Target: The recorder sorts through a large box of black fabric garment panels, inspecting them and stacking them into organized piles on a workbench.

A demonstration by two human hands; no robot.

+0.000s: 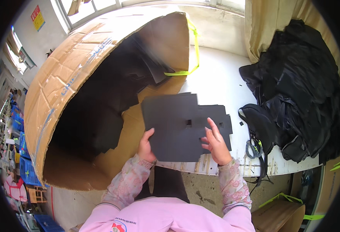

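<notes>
A flat black sheet (168, 135) with a small square hole near its right side is in front of me, over the white tabletop. My left hand (147, 147) grips its left edge, thumb on top and the other fingers hidden underneath. More flat black sheets (212, 112) with notched edges and a square cut-out show behind it, to the right. Whether these are stacked with the front sheet or apart, I cannot tell. Over their near right part is my right hand (217, 147), fingers spread and nothing visible in its grasp.
A large cardboard box (71, 77) lies on its side at the left, its mouth toward me, with many black sheets (96, 112) inside. Black bags (301, 96) are piled on the white table (220, 69) at the right. A yellow-green strap (196, 46) hangs by the box.
</notes>
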